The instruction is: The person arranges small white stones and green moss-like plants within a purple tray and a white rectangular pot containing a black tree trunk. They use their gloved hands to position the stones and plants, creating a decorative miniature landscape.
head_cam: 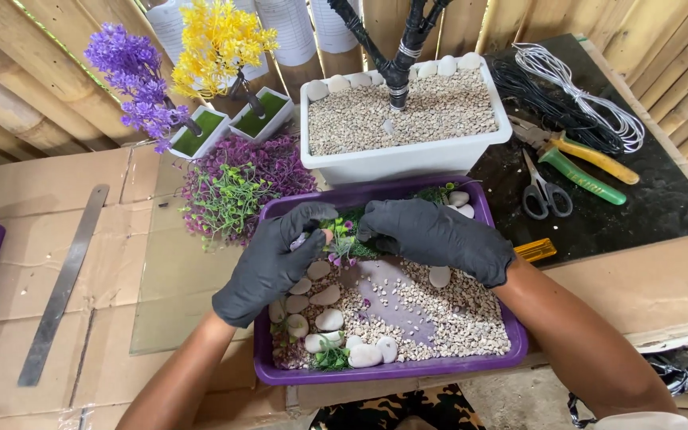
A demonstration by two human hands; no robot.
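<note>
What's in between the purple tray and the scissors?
In the head view, a yellow flat tool lies between the purple tray and the scissors, on the dark mat, just beyond the right hand.

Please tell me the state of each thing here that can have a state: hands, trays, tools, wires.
left hand: gloved, pinching a small plant sprig
right hand: gloved, fingers bent down on the greenery
purple tray: partly covered with gravel, bare patch in the middle
white planter: filled with gravel
scissors: shut, lying flat
pliers: lying flat
wire coils: coiled
</note>
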